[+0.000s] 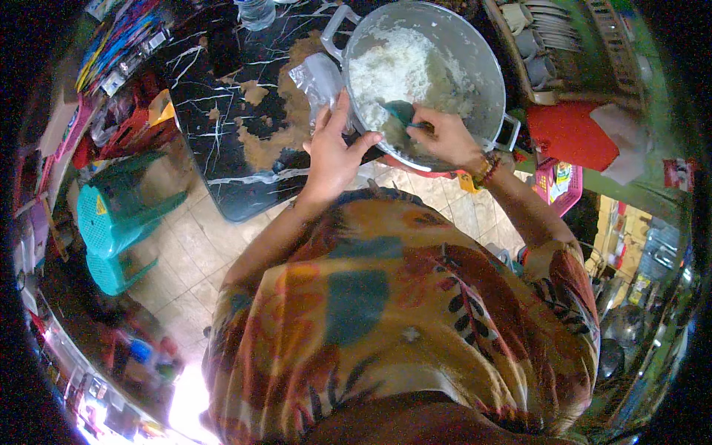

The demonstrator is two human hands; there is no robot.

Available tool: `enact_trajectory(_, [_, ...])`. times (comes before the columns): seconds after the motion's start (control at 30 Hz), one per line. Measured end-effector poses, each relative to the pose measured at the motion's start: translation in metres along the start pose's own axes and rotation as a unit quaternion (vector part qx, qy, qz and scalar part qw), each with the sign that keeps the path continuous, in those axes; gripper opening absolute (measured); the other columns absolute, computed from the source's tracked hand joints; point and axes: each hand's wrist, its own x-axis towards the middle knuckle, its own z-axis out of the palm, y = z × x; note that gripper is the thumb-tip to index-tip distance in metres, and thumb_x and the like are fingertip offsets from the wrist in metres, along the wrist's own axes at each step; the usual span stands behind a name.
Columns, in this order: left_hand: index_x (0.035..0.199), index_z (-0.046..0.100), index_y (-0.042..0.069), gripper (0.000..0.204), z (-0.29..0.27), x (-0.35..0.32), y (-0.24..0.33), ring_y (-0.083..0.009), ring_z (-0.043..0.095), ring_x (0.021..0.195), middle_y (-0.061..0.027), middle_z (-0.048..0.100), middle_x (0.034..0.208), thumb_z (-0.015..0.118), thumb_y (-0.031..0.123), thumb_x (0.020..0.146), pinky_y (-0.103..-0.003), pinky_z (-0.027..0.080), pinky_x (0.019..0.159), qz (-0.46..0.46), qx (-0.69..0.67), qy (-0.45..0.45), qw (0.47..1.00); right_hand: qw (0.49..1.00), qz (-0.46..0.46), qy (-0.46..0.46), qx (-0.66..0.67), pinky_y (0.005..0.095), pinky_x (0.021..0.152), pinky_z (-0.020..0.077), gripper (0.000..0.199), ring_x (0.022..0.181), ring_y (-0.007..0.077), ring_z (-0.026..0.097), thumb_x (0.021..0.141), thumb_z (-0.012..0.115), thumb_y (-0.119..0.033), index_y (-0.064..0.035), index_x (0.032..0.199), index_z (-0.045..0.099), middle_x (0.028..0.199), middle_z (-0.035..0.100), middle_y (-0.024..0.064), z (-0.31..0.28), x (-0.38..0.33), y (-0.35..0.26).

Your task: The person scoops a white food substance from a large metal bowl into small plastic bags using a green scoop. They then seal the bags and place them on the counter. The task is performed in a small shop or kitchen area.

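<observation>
At the table's [256,196] near edge, the right hand [449,139] dips into a pot [486,70], fingers clamped on a green tool [398,111]; left hand [332,154] spreads its fingers beside the rim.

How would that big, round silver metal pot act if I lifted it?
The big, round silver metal pot would probably feel heavy: it's wide and holds plenty of white powdery mixture. It likely won't bend; its walls look firm. The mixture might slide if tilted, because it's heaped unevenly.
</observation>
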Motion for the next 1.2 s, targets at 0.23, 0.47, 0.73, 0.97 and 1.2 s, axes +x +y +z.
enact_trajectory(0.23, [0.136,0.039,0.0,0.083,-0.001,0.002,-0.005,-0.0339,0.05,0.115,-0.0255,0.045,0.129,0.08,0.026,0.068,-0.035,0.038,0.097,0.007,0.0,-0.003,1.0,0.996,-0.013,0.057,0.061,0.0411,0.057,0.0483,0.019,0.065,0.0345,0.062,0.082,0.061,-0.022,-0.0058,0.089,0.054,0.082,0.063,0.0187,0.012,0.001,-0.026])
enact_trajectory(0.47, [0.135,0.041,-0.002,0.082,-0.001,0.0,0.0,-0.0296,0.052,0.112,-0.0253,0.049,0.125,0.081,0.023,0.067,-0.035,0.042,0.093,-0.011,-0.022,-0.003,1.0,0.993,-0.085,0.081,0.025,0.0443,0.064,0.0506,0.014,0.072,0.038,0.063,0.083,0.058,-0.017,-0.0052,0.087,0.053,0.11,0.059,0.0246,0.021,0.001,-0.029])
enact_trajectory(0.73, [0.134,0.042,-0.002,0.082,0.002,0.006,0.004,-0.0296,0.052,0.114,-0.0224,0.049,0.128,0.081,0.026,0.067,-0.033,0.042,0.093,0.02,0.043,0.02,0.999,0.988,-0.04,-0.031,0.149,0.0237,0.066,0.0435,0.011,0.071,0.0072,0.047,0.086,0.059,-0.01,-0.0006,0.088,0.054,0.08,0.055,0.0014,-0.011,0.006,0.005])
enact_trajectory(0.97, [0.132,0.045,-0.002,0.061,-0.042,0.015,0.044,-0.0156,0.055,0.093,-0.0151,0.051,0.127,0.069,0.019,0.08,-0.029,0.047,0.081,0.111,0.055,0.098,0.987,0.875,0.081,-0.1,0.467,0.0271,0.072,0.0427,0.015,0.075,0.011,0.049,0.086,0.053,-0.017,-0.0053,0.078,0.052,0.075,0.051,-0.0013,-0.012,0.031,0.055])
enact_trajectory(1.2, [0.142,0.03,0.002,0.063,-0.067,0.08,0.072,-0.0187,0.046,0.121,-0.0067,0.039,0.142,0.042,0.021,0.083,-0.031,0.038,0.097,0.062,-0.4,-0.033,0.914,0.825,0.117,0.105,0.543,0.0272,0.087,0.0391,0.026,0.097,0.0151,0.052,0.083,0.057,-0.019,-0.0018,0.102,0.058,0.101,0.057,0.0046,-0.059,0.038,0.065])
